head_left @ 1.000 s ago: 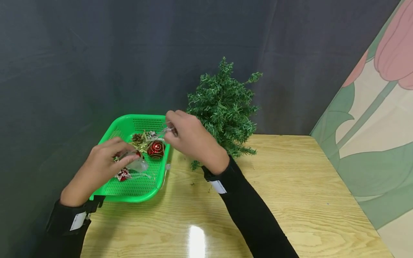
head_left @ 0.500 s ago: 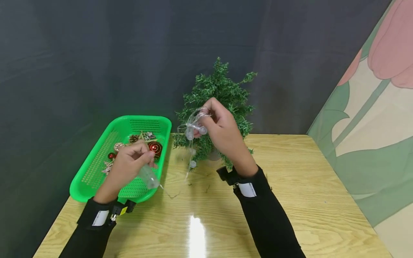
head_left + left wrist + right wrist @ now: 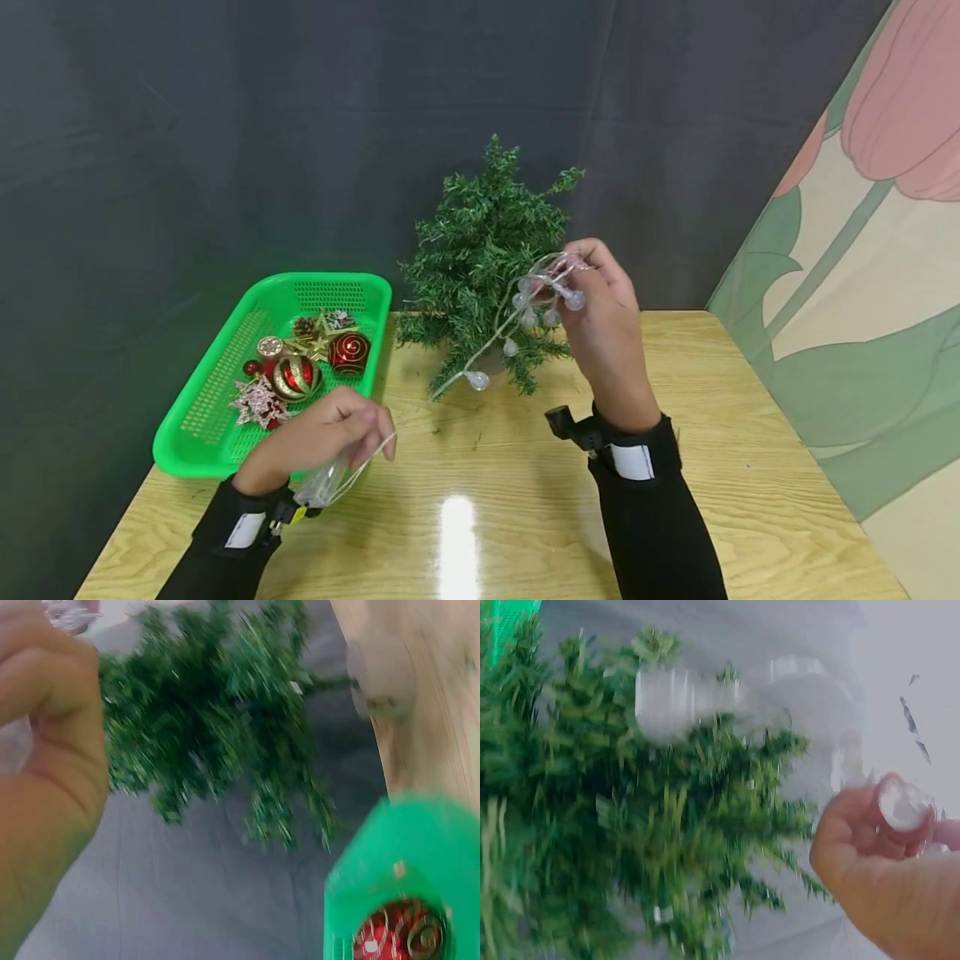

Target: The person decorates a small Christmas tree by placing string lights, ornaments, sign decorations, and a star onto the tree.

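In the head view my right hand pinches a bunched string of lights with clear round bulbs and a pale wire, in front of the tree's right side. One strand trails down to the left. My left hand is at the basket's near right corner, fingers curled round a clear plastic case with wire running beside it. The case is partly hidden by the palm. Between and behind the hands stands a small green artificial Christmas tree. The right wrist view shows a blurred bulb at the fingers.
A green plastic basket stands left on the wooden table. Inside lie a striped bauble, a red bauble, a glittery snowflake, gold stars and a pinecone. A dark curtain hangs behind.
My right hand has moved right from the basket past the tree front, drawing the lights along. My left hand has come out toward the basket's near right corner with the clear case.
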Available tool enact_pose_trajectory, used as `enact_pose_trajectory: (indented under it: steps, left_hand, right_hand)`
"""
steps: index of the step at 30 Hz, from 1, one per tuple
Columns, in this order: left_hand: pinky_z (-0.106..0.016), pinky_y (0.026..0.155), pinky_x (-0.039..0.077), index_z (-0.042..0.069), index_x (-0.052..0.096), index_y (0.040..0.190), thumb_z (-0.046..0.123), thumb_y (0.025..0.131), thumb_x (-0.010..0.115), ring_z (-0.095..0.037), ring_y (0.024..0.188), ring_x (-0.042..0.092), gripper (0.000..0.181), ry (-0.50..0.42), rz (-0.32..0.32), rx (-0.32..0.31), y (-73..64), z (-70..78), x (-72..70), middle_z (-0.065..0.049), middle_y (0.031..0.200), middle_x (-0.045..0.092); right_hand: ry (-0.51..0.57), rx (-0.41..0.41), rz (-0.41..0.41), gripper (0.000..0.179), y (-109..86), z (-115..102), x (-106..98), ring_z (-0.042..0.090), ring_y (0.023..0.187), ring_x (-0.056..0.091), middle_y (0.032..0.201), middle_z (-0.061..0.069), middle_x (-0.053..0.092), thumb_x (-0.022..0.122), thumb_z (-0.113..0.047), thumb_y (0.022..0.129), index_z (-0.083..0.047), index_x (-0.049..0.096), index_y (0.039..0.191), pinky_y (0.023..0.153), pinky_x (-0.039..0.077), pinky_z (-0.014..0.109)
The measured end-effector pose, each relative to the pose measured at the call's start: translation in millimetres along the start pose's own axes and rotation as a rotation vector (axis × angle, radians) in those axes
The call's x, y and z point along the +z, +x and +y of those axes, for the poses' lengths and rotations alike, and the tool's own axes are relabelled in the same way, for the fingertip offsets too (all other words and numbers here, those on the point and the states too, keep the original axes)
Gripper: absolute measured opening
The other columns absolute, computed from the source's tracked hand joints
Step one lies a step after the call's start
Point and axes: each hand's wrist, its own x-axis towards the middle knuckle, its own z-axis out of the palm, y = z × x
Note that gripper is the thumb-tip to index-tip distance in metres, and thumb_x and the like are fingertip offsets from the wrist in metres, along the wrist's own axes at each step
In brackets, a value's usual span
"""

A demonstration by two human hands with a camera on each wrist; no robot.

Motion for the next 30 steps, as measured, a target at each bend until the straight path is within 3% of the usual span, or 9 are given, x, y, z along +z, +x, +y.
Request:
enact_pose_trajectory:
  steps: [3, 5, 8, 10, 14, 19, 23, 26, 30]
  left_hand:
    - [-0.022, 0.048, 0.040, 0.005, 0.072, 0.090, 0.038, 0.107, 0.058, -0.013, 0.051, 0.040, 0.040, -0.034, -0.182, 0.067, 1.2, 6.7, 5.1, -0.008, 0.061, 0.046]
    - [-0.020, 0.055, 0.042, 0.009, 0.071, 0.086, 0.030, 0.100, 0.070, -0.009, 0.058, 0.044, 0.025, -0.016, -0.250, 0.080, 2.1, 13.0, 8.4, -0.005, 0.066, 0.047]
    - [-0.021, 0.064, 0.046, 0.013, 0.068, 0.077, 0.008, 0.093, 0.074, -0.007, 0.068, 0.048, 0.018, 0.045, -0.266, 0.087, 4.5, 19.5, 11.1, -0.003, 0.072, 0.049]
    - [-0.024, 0.068, 0.047, 0.014, 0.065, 0.073, 0.000, 0.092, 0.070, -0.008, 0.072, 0.048, 0.025, 0.076, -0.219, 0.058, 5.5, 20.8, 12.1, -0.002, 0.073, 0.050]
    - [-0.032, 0.069, 0.045, 0.015, 0.059, 0.069, -0.007, 0.094, 0.062, -0.009, 0.073, 0.046, 0.034, 0.146, -0.099, -0.007, 8.8, 16.2, 14.8, -0.002, 0.070, 0.052]
    - [-0.027, 0.061, 0.045, 0.015, 0.059, 0.073, -0.001, 0.103, 0.055, -0.006, 0.061, 0.048, 0.035, 0.163, 0.022, -0.135, 15.9, 7.2, 21.7, 0.000, 0.066, 0.056]
    - [-0.029, 0.059, 0.048, 0.008, 0.055, 0.082, 0.009, 0.111, 0.043, -0.016, 0.058, 0.052, 0.031, 0.029, 0.115, -0.206, 21.6, -3.1, 24.4, -0.009, 0.068, 0.056]
    - [-0.034, 0.061, 0.054, 0.002, 0.050, 0.089, 0.015, 0.114, 0.035, -0.023, 0.060, 0.056, 0.031, -0.075, 0.189, -0.227, 21.9, -11.9, 22.9, -0.015, 0.071, 0.054]
    - [-0.032, 0.059, 0.051, 0.001, 0.047, 0.096, 0.024, 0.115, 0.034, -0.021, 0.059, 0.052, 0.032, -0.142, 0.315, -0.284, 17.7, -20.8, 18.6, -0.008, 0.072, 0.050]
  right_hand:
    - [-0.179, -0.098, 0.084, 0.022, -1.7, -2.7, -10.3, 0.019, 0.079, 0.062, 0.088, 0.005, 0.061, 0.038, -0.005, 0.106, -0.009, 0.058, 0.098, 0.072, 0.053, 0.027]
    - [-0.375, -0.165, 0.127, 0.020, -2.7, -4.6, -18.7, 0.017, 0.079, 0.057, 0.096, 0.002, 0.060, 0.042, -0.005, 0.105, -0.005, 0.061, 0.099, 0.069, 0.051, 0.025]
    - [-0.655, -0.259, 0.178, 0.018, -5.8, -7.0, -32.7, 0.013, 0.093, 0.053, 0.111, -0.007, 0.054, 0.046, -0.006, 0.101, 0.001, 0.062, 0.097, 0.075, 0.045, 0.023]
    - [-0.738, -0.312, 0.176, 0.018, -7.6, -7.6, -42.3, 0.010, 0.108, 0.049, 0.122, -0.012, 0.048, 0.048, -0.007, 0.101, 0.005, 0.060, 0.094, 0.083, 0.040, 0.025]
    - [-0.585, -0.297, 0.104, 0.020, -11.8, -5.0, -61.4, 0.014, 0.121, 0.061, 0.128, 0.001, 0.065, 0.046, -0.007, 0.106, 0.004, 0.055, 0.093, 0.091, 0.044, 0.024]
    - [-0.168, -0.158, 0.043, 0.016, -17.5, 3.2, -83.5, 0.020, 0.070, 0.075, 0.088, 0.010, 0.068, 0.042, -0.010, 0.110, -0.005, 0.052, 0.099, 0.065, 0.061, 0.028]
    - [0.065, -0.062, 0.001, 0.017, -19.8, 7.5, -102.6, 0.011, 0.043, 0.047, 0.079, 0.006, 0.059, 0.039, -0.005, 0.111, -0.005, 0.052, 0.100, 0.036, 0.037, 0.022]
    - [0.082, 0.046, -0.114, 0.026, -19.8, 9.3, -122.7, 0.012, 0.039, 0.027, 0.073, 0.002, 0.056, 0.032, 0.000, 0.110, -0.005, 0.055, 0.100, 0.032, 0.014, 0.028]
    - [-0.010, 0.241, -0.349, 0.035, -21.3, 10.8, -157.9, 0.018, 0.038, 0.016, 0.064, -0.001, 0.046, 0.028, 0.002, 0.109, -0.004, 0.063, 0.106, 0.031, 0.008, 0.035]
